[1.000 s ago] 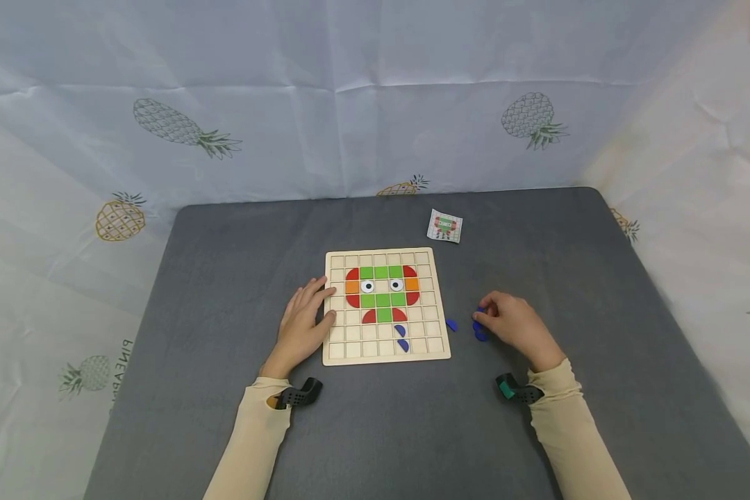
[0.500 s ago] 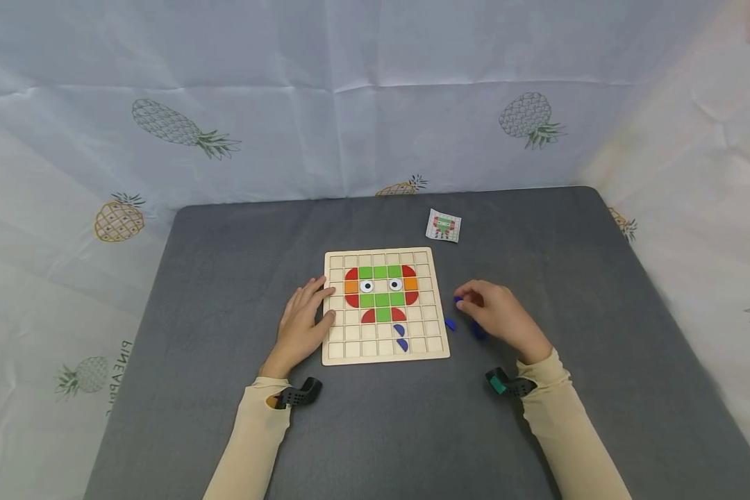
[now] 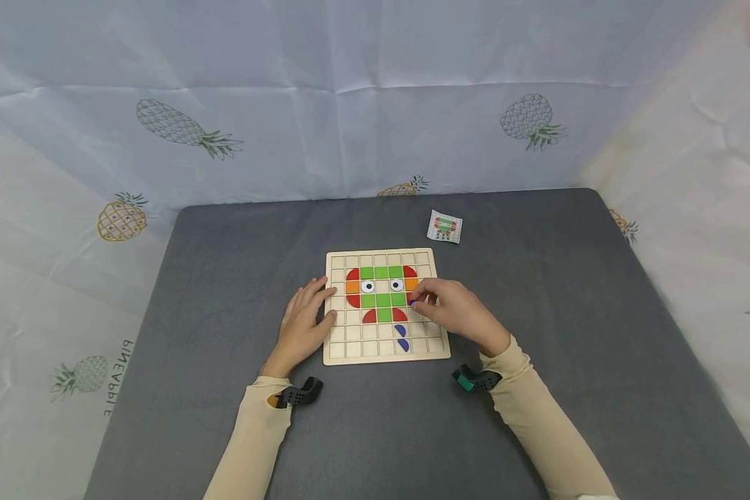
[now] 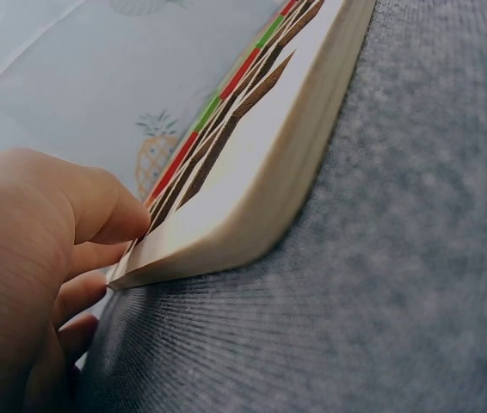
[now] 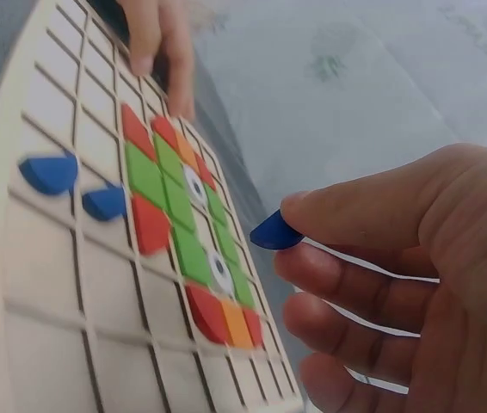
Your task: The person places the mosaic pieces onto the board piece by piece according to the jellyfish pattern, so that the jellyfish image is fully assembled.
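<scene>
A light wooden grid board lies on the table, bearing green, red and orange tiles and two round eye tiles. Below the red and green tiles sit two blue half-moon pieces, one under the other. My right hand is over the board's right part, pinching another blue half-moon piece between thumb and forefinger. At the board's left edge rests my left hand, fingers spread and relaxed, thumb on the rim. In the left wrist view its fingertips touch the board's corner.
A small printed card showing a similar tile picture lies behind the board to the right. The dark grey table ends at a pale pineapple-print cloth. My right hand and forearm cover the spot right of the board.
My right hand has lifted a blue half-moon piece from the small pile right of the board and carried it left over the board. My left hand has stayed in place.
</scene>
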Demonstrator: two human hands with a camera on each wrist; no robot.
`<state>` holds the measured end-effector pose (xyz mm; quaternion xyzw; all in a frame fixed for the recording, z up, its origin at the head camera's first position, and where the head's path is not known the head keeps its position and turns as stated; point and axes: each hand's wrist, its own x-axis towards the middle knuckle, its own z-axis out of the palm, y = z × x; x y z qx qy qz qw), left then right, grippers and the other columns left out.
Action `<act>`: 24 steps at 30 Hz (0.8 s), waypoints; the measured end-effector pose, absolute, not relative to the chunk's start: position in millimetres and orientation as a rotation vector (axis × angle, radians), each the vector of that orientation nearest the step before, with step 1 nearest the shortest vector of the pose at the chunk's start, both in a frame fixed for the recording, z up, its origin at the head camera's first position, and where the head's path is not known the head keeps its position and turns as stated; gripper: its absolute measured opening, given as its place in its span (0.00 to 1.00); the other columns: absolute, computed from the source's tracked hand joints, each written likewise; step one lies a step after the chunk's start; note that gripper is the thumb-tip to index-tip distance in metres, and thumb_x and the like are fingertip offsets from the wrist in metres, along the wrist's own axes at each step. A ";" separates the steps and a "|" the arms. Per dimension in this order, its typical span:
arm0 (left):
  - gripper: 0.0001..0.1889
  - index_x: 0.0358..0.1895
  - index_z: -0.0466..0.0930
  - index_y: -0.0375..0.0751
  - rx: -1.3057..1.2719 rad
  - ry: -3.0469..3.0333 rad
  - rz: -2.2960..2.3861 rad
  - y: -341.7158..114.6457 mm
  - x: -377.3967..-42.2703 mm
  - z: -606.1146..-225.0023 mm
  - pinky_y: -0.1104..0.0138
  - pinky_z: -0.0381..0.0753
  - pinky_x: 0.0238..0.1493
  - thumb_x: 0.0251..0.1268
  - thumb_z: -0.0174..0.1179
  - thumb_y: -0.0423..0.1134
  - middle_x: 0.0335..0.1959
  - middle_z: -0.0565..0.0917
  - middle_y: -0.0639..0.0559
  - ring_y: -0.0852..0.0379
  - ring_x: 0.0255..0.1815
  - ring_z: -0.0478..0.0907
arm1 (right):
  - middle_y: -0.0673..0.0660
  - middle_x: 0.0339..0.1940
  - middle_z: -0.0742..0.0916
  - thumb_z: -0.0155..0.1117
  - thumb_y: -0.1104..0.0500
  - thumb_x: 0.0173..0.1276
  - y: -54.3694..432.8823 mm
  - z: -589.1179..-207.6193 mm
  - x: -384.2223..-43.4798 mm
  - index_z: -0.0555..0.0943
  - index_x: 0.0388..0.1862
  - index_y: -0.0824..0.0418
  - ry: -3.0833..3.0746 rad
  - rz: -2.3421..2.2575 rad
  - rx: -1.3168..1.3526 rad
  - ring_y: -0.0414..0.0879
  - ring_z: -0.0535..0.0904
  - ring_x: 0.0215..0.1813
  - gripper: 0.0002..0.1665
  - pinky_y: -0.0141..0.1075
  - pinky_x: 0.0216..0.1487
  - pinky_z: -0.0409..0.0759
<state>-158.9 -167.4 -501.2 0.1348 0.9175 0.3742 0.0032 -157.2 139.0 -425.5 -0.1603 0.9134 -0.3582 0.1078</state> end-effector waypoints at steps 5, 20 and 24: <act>0.25 0.70 0.74 0.42 0.424 2.879 1.169 -167.1 -159.2 -501.9 0.50 0.42 0.86 0.71 0.57 0.39 0.80 0.63 0.47 0.47 0.84 0.52 | 0.48 0.32 0.86 0.67 0.58 0.71 120.7 -429.2 -157.8 0.85 0.42 0.57 2.654 -1.023 -0.539 0.40 0.77 0.34 0.05 0.31 0.33 0.76; 0.25 0.70 0.74 0.42 0.407 2.864 1.164 -167.7 -159.5 -500.8 0.51 0.41 0.87 0.71 0.57 0.38 0.80 0.63 0.48 0.47 0.84 0.51 | 0.43 0.30 0.86 0.69 0.56 0.69 89.2 -445.6 -154.5 0.88 0.41 0.51 2.692 -0.761 -0.642 0.36 0.75 0.30 0.04 0.29 0.29 0.74; 0.25 0.70 0.73 0.43 0.401 2.858 1.153 -167.8 -159.6 -499.8 0.52 0.40 0.87 0.71 0.57 0.38 0.80 0.62 0.48 0.47 0.85 0.50 | 0.43 0.28 0.85 0.69 0.56 0.69 85.3 -447.5 -151.2 0.88 0.39 0.51 2.735 -0.716 -0.644 0.36 0.74 0.27 0.03 0.30 0.25 0.73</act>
